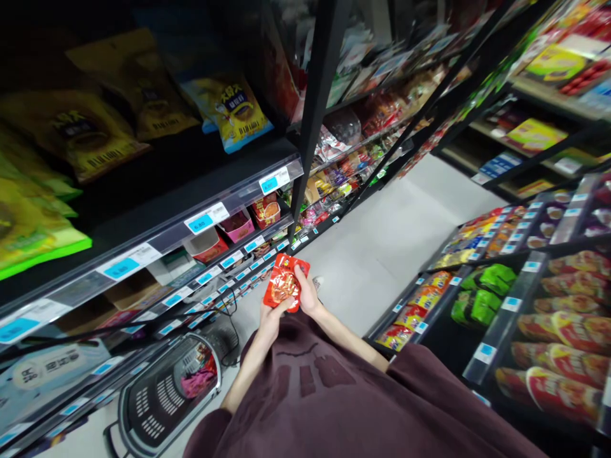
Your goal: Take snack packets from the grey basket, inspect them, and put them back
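Observation:
A small red snack packet (285, 280) is held in front of my dark maroon shirt, close to the left shelves. My left hand (271, 319) grips its lower left edge, with the thumb lying across the front. On the other side, my right hand (307, 294) pinches the packet's right edge, thumb near the top corner. Fingers behind the packet are hidden. Below and to the left, a dark shopping basket (162, 397) stands on the floor with pink and red packages inside.
Shelves with price tags (207, 219) and yellow snack bags (238, 111) line the left. Racks at the right hold green packs (482, 294) and cup-shaped packages (563, 327). A pale floor aisle (382, 235) runs between them. A black cable hangs near the basket.

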The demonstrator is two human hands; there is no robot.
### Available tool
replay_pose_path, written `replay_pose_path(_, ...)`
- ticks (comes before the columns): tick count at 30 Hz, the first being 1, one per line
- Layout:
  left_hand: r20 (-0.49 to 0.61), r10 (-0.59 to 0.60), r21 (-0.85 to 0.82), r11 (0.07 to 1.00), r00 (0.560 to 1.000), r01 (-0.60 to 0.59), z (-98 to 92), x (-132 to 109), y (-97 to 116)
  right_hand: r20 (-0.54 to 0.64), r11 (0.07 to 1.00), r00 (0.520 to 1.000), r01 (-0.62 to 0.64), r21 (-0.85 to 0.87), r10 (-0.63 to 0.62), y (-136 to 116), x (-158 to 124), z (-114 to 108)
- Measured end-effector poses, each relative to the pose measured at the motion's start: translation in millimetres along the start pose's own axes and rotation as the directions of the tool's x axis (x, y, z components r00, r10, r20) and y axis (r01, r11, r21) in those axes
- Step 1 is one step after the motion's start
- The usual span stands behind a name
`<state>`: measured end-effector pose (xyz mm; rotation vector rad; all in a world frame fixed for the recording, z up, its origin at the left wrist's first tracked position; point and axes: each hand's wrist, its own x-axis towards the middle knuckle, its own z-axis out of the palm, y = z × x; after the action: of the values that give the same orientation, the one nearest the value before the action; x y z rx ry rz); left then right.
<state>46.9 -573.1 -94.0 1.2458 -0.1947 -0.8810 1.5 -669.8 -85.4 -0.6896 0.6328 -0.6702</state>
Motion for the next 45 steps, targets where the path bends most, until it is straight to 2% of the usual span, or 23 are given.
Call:
replay_pose_path(5, -0.003, -0.022, -0.047, 0.999, 1.0, 0.021, 0.5, 2.6, -5.4, -0.008, 1.0, 1.0, 0.019, -0.022, -0.02, 0.2, -3.2, -4.9)
replay_pose_path(9, -0.008, -0.027, -0.003, 1.0, 1.0, 0.027, 4.1, 2.0, -5.2, -0.022, 0.998, 0.999, 0.044, -0.054, -0.045, -3.9, -4.1, -4.7)
replay_pose_path(15, 0.002, 0.075, 0.195, 0.978, 0.997, -0.074, 0.8, 0.1, -9.3, -0.084, 0.995, 0.994, 0.056, -0.085, -0.063, -10.5, -2.1, -5.6)
replay_pose_path(20, -0.121, 0.225, 0.248, 0.95, 0.967, -0.19, -9.8, 1.4, -13.2, -0.092, 0.984, 0.996, -0.018, -0.178, 0.002, -4.6, -0.5, -13.0)
replay_pose_path(22, -0.137, 0.242, 0.276, 0.941, 0.961, -0.197, -11.5, 1.3, -14.0, -0.09, 0.983, 0.996, -0.02, -0.18, 0.004, -1.4, -0.2, -15.3)
replay_pose_path(29, -0.201, 0.124, 0.068, 0.991, 0.972, -0.112, -8.1, -0.9, -14.1, -0.068, 0.979, 0.998, -0.012, -0.204, -0.002, 3.4, -0.9, -17.6)
replay_pose_path(37, -0.219, 0.142, 0.129, 0.985, 0.965, -0.116, -8.6, -3.9, -11.0, -0.073, 0.975, 0.997, -0.004, -0.222, -0.012, 7.5, -2.2, -20.0)
replay_pose_path(45, -0.221, 0.105, -0.001, 0.994, 0.97, -0.108, -4.8, -0.7, -4.4, -0.047, 0.978, 0.997, 0.057, -0.201, -0.068, 9.8, -5.3, -21.0)
